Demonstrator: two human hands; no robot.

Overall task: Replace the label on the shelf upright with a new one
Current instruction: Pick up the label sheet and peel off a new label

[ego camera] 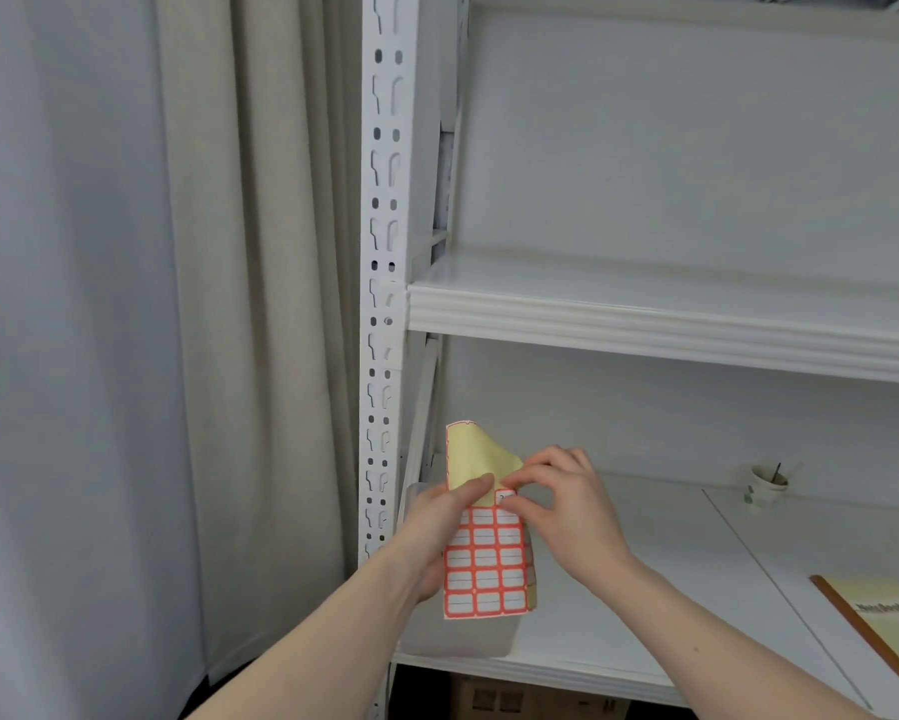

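Observation:
My left hand (439,532) holds a sheet of red-bordered white labels (486,569) upright in front of the lower shelf, thumb pressed on its front. The sheet's top is bent back and shows yellow backing (476,457). My right hand (561,504) pinches one small white label (507,497) at the sheet's upper right corner, where the bare backing begins. The white slotted shelf upright (382,283) stands just left of the sheet. I see no label on the stretch of upright in view.
White shelf boards run to the right: a middle shelf (645,314) and a lower shelf (671,589). A paper cup (767,483) with a stick stands at the back right, a yellow notebook (884,621) lies at far right. Beige curtains (260,304) hang left. Cardboard boxes (515,701) sit below.

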